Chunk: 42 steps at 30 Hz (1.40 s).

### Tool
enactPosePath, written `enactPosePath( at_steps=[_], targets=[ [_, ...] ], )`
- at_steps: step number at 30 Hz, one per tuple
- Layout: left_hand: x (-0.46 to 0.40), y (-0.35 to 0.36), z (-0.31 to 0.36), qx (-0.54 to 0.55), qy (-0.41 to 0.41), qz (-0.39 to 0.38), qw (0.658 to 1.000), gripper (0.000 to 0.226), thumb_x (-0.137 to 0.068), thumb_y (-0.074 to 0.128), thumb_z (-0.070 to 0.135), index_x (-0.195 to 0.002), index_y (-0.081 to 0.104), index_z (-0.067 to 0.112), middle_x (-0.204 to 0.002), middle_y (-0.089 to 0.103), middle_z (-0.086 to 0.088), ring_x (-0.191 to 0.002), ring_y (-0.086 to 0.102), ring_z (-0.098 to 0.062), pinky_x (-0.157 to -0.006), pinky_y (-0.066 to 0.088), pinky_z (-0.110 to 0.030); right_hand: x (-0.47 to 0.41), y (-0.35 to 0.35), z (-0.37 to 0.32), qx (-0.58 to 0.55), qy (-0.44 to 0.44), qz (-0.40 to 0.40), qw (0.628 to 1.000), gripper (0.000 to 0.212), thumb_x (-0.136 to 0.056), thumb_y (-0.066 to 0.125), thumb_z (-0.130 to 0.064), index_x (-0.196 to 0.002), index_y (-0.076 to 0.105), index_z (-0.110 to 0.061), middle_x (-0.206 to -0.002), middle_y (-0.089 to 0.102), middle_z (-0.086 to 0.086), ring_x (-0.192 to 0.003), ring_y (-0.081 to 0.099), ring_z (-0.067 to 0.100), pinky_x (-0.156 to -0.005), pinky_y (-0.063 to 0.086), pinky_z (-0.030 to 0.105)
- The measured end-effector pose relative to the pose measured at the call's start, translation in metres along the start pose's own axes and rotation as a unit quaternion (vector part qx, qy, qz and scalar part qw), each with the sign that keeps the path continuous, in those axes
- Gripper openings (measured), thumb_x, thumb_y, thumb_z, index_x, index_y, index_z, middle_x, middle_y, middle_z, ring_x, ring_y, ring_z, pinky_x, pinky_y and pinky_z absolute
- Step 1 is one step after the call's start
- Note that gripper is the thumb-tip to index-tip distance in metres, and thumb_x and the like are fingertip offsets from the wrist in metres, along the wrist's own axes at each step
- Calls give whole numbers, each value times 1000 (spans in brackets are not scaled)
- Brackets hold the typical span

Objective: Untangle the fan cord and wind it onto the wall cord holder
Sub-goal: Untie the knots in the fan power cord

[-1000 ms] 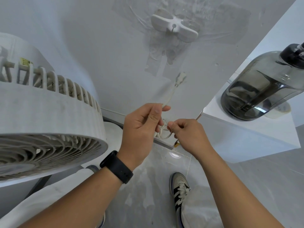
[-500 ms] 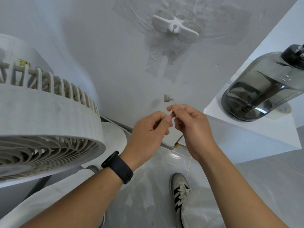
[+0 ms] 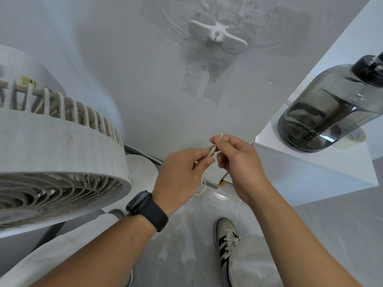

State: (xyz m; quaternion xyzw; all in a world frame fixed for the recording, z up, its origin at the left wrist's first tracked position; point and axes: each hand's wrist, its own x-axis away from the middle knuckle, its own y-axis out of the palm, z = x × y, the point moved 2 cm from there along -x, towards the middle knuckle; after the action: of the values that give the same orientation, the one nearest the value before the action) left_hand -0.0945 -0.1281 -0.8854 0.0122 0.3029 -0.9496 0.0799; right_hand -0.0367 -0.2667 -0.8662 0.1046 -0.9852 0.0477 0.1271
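Item: fan cord (image 3: 211,151), white, thin. Location: pinched between your two hands, held close together low in front of the wall; a slack loop shows below your left hand (image 3: 182,172), and the rest is hidden behind your palms.

Hands: your left hand grips the cord between thumb and forefinger; your right hand (image 3: 238,160) clamps the upper end, fingertips almost touching the left.

Handling, as judged: light, limp, likely to kink and spring back into loops. Take hold near the free end and feed slack through the other hand.

Destination: wall cord holder (image 3: 217,36), white, two-winged, bare, well above your hands.

Source: fan (image 3: 62,146), at your left.
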Motion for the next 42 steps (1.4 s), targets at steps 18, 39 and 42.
enactPosePath(
  at_steps=[18,39,42],
  targets=[
    [2,-7,10,140,-12,68,988,32,-95,70,9,-121,69,28,-99,73,15,-90,68,1,-79,49,-8,-5,-19,-8,200,-78,72,974,11,-95,66,-29,-86,63,-23,-84,60,-12,-69,53,0,-68,41,19],
    [-1,-19,9,141,-3,153,978,5,-94,72,17,-93,68,21,-86,71,10,-84,68,-13,-79,58,-33,3,-12,-13,84,-168,11,982,11,-102,63,-21,-95,71,-22,-64,53,-16,-63,43,9,-60,41,16],
    [0,-18,10,123,-2,161,979,4,-92,73,21,-90,70,21,-83,71,11,-81,68,-12,-77,58,-34,4,-9,-14,77,-172,16,982,11,-102,63,-20,-95,71,-20,-62,52,-19,-61,42,5,-60,40,14]
  ],
)
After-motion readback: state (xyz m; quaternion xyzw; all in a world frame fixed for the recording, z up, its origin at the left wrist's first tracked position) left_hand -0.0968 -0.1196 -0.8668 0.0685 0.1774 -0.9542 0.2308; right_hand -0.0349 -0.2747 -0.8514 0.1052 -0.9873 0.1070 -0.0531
